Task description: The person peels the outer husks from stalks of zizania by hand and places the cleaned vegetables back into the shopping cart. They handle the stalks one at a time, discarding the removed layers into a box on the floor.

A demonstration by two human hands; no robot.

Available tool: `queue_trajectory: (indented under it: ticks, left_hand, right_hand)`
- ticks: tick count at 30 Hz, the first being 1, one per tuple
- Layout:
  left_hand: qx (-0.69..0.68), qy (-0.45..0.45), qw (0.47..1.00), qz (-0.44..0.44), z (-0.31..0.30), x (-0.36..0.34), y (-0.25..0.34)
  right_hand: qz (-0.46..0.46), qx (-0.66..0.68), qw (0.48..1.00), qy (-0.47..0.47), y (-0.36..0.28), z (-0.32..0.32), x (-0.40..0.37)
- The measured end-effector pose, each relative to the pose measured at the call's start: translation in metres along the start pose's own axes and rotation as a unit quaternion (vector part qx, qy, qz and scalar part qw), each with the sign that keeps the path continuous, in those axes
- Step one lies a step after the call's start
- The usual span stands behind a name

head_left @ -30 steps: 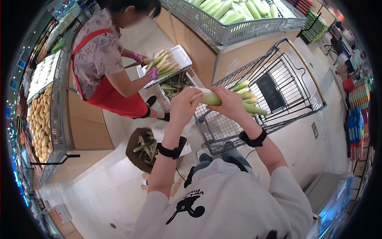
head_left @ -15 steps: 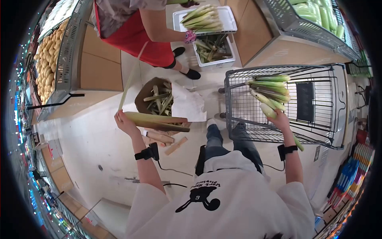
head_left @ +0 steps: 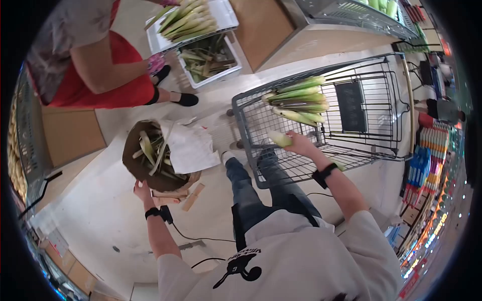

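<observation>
My right hand grips a pale green-and-white water bamboo stalk over the near side of the shopping cart. Inside the cart, several similar stalks lie side by side on the wire. My left hand is at the near rim of a brown paper bag, its fingers apart and no leaf visible in them. The bag stands on the floor, holding stripped leaves, and a white sheet hangs over its right side.
A person in a red apron stands at the upper left, a gloved hand beside a white crate of leaf scraps. Trimmed stalks lie on a white tray above it. Cardboard pieces lie beside the bag.
The long leaf has left my left hand, which has lowered to the bag's rim. My right hand has moved the stalk away from the bundle, toward the cart's near left. The camera view has shifted.
</observation>
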State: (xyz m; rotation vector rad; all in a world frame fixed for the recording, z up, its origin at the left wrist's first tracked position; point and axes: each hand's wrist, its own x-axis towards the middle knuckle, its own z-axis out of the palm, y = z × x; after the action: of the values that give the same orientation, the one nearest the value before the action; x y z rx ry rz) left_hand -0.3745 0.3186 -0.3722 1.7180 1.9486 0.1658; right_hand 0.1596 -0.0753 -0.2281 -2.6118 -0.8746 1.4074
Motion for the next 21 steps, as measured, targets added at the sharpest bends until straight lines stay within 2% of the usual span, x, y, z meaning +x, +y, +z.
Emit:
queue_trajectory:
  ticks: [1,2,3,4,5,7,9,11,12,13,14,15,16,18,20,21]
  left_hand:
    - [0.042,0.019,0.999,-0.001,0.001,-0.007,0.001]
    - [0.024,0.015,1.000,-0.003,0.000,-0.017,0.004]
    - [0.005,0.013,1.000,-0.005,-0.001,-0.029,0.011]
    - [-0.067,-0.047,0.994,-0.074,-0.006,-0.042,0.029]
    - [-0.135,-0.105,0.975,-0.145,-0.010,-0.055,0.041]
    - [-0.004,-0.079,0.993,0.090,0.003,-0.077,0.020]
    - [-0.068,-0.162,0.969,0.172,0.015,-0.129,0.038]
    - [-0.047,-0.225,0.962,0.145,0.006,-0.190,0.132]
    - [-0.094,-0.268,0.944,0.170,0.014,-0.208,0.158]
    - [-0.141,-0.311,0.920,0.191,0.024,-0.226,0.181]
    - [-0.150,-0.323,0.913,0.199,0.027,-0.247,0.219]
    - [-0.155,-0.327,0.901,0.240,0.028,-0.266,0.266]
    - [-0.163,-0.327,0.887,0.282,0.037,-0.274,0.300]
    - [-0.196,-0.322,0.878,0.296,0.064,-0.277,0.331]
    - [-0.186,-0.308,0.871,0.335,0.078,-0.276,0.356]
    - [-0.186,-0.314,0.868,0.337,0.088,-0.272,0.363]
  right_hand:
    - [0.018,0.082,0.996,-0.027,0.004,0.008,0.019]
    - [0.034,0.165,0.984,-0.052,0.006,0.018,0.034]
    - [0.074,0.284,0.953,-0.081,0.002,0.026,0.047]
    - [0.109,0.399,0.904,-0.107,-0.002,0.034,0.061]
    - [0.110,0.404,0.902,-0.103,-0.005,0.040,0.075]
    - [0.065,0.487,0.864,-0.106,-0.015,0.053,0.110]
    - [-0.031,0.337,0.941,0.000,-0.027,0.062,0.155]
    - [0.005,0.277,0.958,0.080,-0.035,0.083,0.193]
    - [0.038,0.337,0.934,0.115,-0.039,0.093,0.206]
    - [0.068,0.392,0.905,0.151,-0.043,0.105,0.214]
    - [0.077,0.480,0.854,0.182,-0.049,0.114,0.218]
    - [0.115,0.575,0.798,0.138,-0.048,0.129,0.234]
    - [0.120,0.750,0.639,0.119,-0.057,0.139,0.239]
    - [0.170,0.810,0.558,0.056,-0.079,0.085,0.202]
    - [0.134,0.852,0.495,-0.102,-0.078,0.067,0.207]
    - [0.136,0.854,0.493,-0.096,-0.081,0.053,0.200]
